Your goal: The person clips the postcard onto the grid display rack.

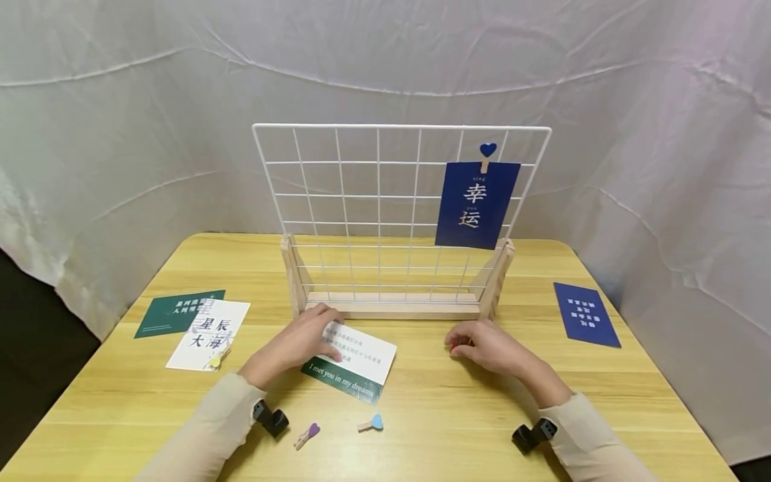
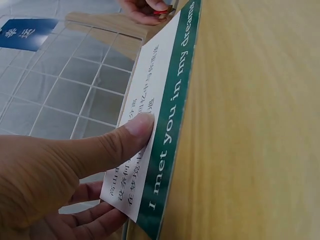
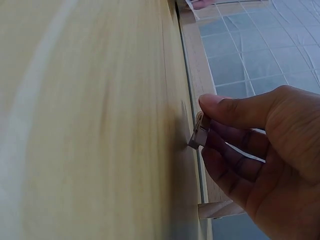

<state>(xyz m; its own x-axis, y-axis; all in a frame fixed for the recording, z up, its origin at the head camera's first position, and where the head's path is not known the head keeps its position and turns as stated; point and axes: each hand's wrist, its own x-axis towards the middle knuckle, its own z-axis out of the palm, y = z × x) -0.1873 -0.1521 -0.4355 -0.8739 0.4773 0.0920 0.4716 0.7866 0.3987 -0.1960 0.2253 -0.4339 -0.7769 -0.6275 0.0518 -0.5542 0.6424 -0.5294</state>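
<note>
My left hand (image 1: 306,340) pinches a white and green postcard (image 1: 361,358) at its left end, the thumb (image 2: 139,125) on its face and the fingers behind. The card reads "I met you in my dreams" and is tilted near the tabletop in the left wrist view. To the right, my right hand (image 1: 484,345) grips a small wooden clothespin (image 3: 200,131) between thumb and fingers. A bit of red on it shows in the head view. Behind both hands stands a white wire grid (image 1: 378,194) in a wooden base (image 1: 391,309).
A blue card (image 1: 476,221) hangs on the grid under a blue heart clothespin (image 1: 486,152). Another blue card (image 1: 587,314) lies right. At left lie a green card (image 1: 162,318) and a white card (image 1: 187,355). Purple (image 1: 308,435) and light blue (image 1: 372,423) heart clothespins lie in front.
</note>
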